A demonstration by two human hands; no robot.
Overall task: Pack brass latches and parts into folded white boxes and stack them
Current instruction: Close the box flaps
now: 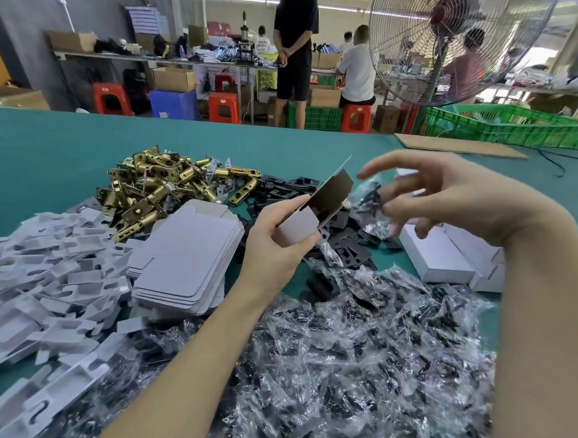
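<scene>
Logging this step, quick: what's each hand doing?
Left hand: grips an open box.
Right hand: pinches a screw bag by the box mouth.

No legible text, label, brand or number on any box, bag or crate.

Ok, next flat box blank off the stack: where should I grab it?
Pinch the top blank of the stack at its right long edge, coming from the right. There the sheets fan out in steps, so one probably peels off alone; insert cards crowd the left side.
</scene>
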